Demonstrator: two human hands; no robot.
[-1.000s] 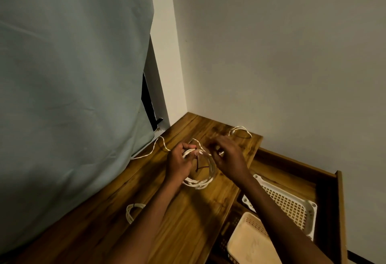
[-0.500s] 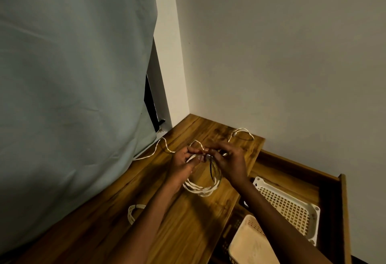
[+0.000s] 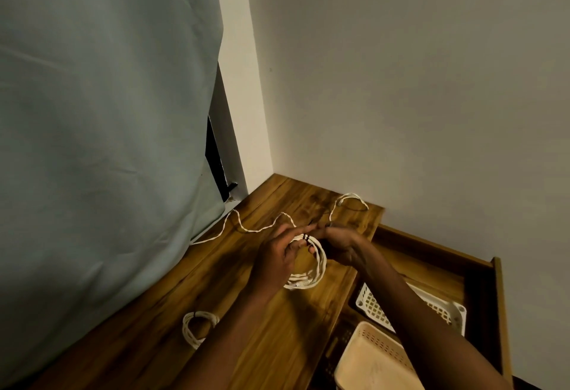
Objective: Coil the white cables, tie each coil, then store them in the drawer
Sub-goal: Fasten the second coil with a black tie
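At the far left we see a smooth pale grey-green fabric curtain [image 3: 101, 130] hanging down to a glossy, grained brown wooden tabletop [image 3: 271, 337]. Near its front edge lies a small round coil of twisted white cable [image 3: 192, 326], already bound with a dark tie. A loose white cable [image 3: 246, 227] snakes along the wood beside the curtain. Over the middle, our left hand [image 3: 277, 261] pinches the top of a larger round coil of white cable [image 3: 314, 269], where thin dark tie bands [image 3: 306, 237] wrap the strands. Our right hand [image 3: 340, 244], fingers curled, meets it there, pinching the same spot. To the right, the open wooden drawer [image 3: 481, 291] holds a white perforated plastic basket [image 3: 444, 309] and a cream perforated plastic basket [image 3: 376, 358]. We can read no writing.
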